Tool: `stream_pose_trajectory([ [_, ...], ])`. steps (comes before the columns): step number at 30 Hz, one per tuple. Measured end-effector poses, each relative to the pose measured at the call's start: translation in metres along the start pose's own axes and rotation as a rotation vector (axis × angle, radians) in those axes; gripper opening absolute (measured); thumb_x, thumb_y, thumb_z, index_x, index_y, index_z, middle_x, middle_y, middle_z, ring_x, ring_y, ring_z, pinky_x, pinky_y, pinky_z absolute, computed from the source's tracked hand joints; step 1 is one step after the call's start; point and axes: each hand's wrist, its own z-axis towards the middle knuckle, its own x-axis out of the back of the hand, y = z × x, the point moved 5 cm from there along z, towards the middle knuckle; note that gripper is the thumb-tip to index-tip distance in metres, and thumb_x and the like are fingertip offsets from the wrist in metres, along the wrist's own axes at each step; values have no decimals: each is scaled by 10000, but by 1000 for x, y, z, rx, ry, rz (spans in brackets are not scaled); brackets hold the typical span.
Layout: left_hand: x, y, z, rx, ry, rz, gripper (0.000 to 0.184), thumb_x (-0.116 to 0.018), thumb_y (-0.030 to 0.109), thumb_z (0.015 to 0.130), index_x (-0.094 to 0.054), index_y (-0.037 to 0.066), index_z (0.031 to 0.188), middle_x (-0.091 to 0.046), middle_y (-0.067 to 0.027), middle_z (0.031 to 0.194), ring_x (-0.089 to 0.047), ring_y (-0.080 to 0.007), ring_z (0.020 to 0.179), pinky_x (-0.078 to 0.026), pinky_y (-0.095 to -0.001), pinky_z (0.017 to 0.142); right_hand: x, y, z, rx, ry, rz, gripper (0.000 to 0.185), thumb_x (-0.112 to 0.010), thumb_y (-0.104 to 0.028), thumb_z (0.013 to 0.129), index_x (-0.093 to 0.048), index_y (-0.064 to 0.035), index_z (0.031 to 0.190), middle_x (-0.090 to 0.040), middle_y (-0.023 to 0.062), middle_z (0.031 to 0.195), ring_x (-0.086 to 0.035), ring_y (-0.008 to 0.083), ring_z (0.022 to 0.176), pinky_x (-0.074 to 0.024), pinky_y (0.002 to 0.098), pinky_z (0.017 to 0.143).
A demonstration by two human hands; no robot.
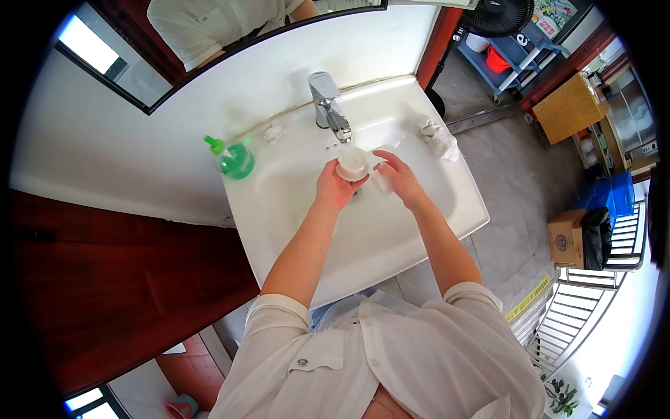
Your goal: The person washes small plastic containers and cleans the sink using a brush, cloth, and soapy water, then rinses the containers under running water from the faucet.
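Note:
Over the basin of the white sink (293,234), my left hand (335,186) grips a small white cup (353,162) from the side and below, its round opening facing up. The chrome faucet (324,98) ends just above the cup. Close to the cup's right side is my right hand (399,178), fingers curled, apart from the cup. A pale, whitish thing shows at its fingers, too blurred to name. The drain is partly hidden below my left hand.
A green soap bottle (234,160) stands at the sink's left corner. Crumpled white tissue (440,138) lies on the right rim, with a smaller white wad (274,133) on the back ledge. A mirror (237,28) hangs above; a dark red door (125,279) is at left.

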Motion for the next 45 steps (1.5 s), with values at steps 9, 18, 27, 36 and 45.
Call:
stream_pose_trajectory([
  [9,-3,3,-3,12,-30,56,508,-397,398,913,-351,39,1269,-439,-131,1263,-464,-289,1133,-409,-428,941,-11,0,0,47,-48,-113,492,-580,-189,801,-456,-143,1275,-536,57,1019,-524,149,928,-440,285,785],
  [18,23,-8,8,147,199,-54,509,-318,420,913,-410,38,1238,-507,-134,1151,-526,-298,1013,-430,-411,855,-27,-1,2,236,118,-632,685,-689,-453,670,-481,-144,1245,-552,130,1041,-553,260,940,-445,357,810],
  [27,35,-19,17,182,257,129,464,-285,468,907,-498,110,1110,-552,-51,1029,-522,-224,876,-353,-425,869,-23,12,38,150,47,-499,701,-630,-483,708,-467,-31,1219,-596,142,1027,-596,274,901,-463,341,773],
  [36,24,1,13,88,309,535,562,-379,515,894,-443,53,1208,-499,-40,1155,-491,-209,1008,-376,-387,902,-12,8,41,-240,-112,17,518,-538,-442,808,-525,-37,1132,-601,107,979,-589,209,881,-461,306,766],
  [45,17,18,20,-73,176,626,524,-394,524,889,-447,95,1185,-509,-95,1130,-539,-221,969,-453,-362,805,-25,20,41,-425,-112,161,579,-461,-523,840,-531,-43,1157,-586,115,1043,-581,230,907,-455,339,774],
])
